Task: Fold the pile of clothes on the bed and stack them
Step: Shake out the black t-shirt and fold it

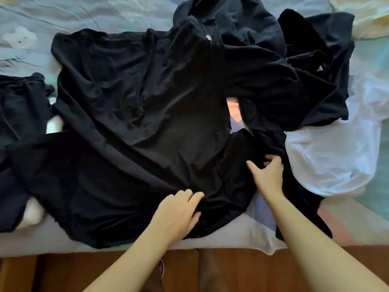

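Both hands work the black shirt (136, 114) spread on the bed (231, 234): my left hand (176, 216) presses flat, my right hand (268, 175) pinches cloth, and I might drag the neighbouring pile (294, 66) along.

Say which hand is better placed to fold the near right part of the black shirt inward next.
Probably the right hand: its fingers already curl into a fold of the black shirt on that side, beside the white garment. The left hand lies on the hem nearer the middle, suited to pinning the cloth down.
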